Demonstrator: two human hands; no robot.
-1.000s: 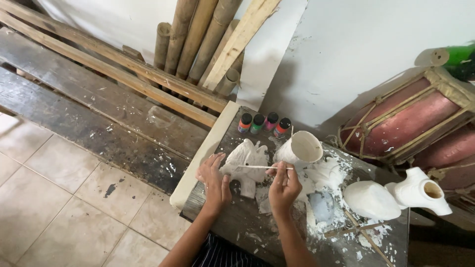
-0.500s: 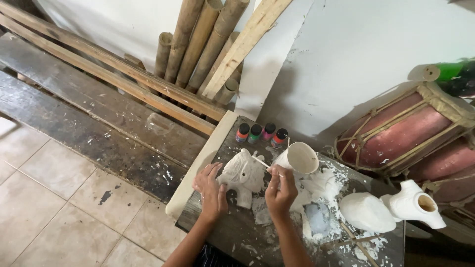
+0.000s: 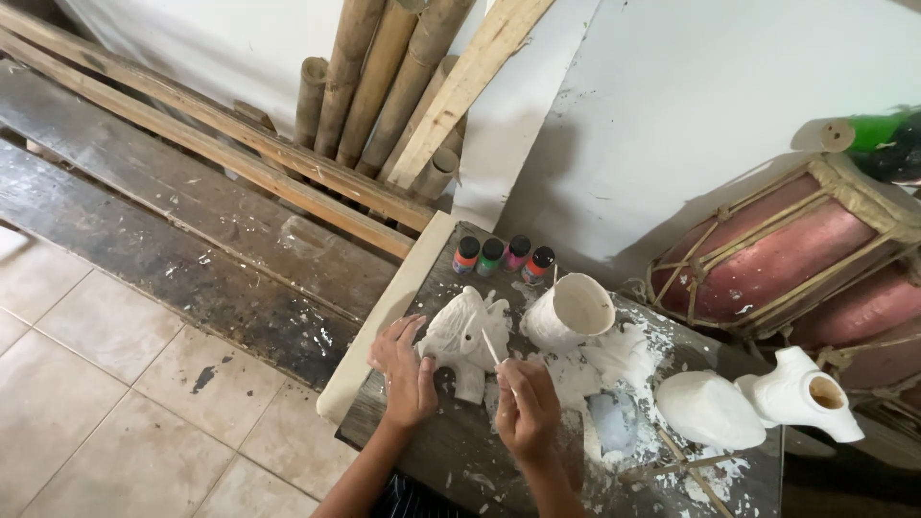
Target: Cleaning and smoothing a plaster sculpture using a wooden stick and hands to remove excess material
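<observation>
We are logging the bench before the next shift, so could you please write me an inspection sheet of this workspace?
Surface: dark table, smeared with white plaster.
Job's things: white elephant figure; thin stick.
Clutter: four small paint bottles, white cup, white hollow cast on its side.
Hands: left hand steadies the figure; right hand holds the stick against it.
Cables: nothing seen.
Surroundings: bamboo poles, planks, red drums, tiled floor.
</observation>
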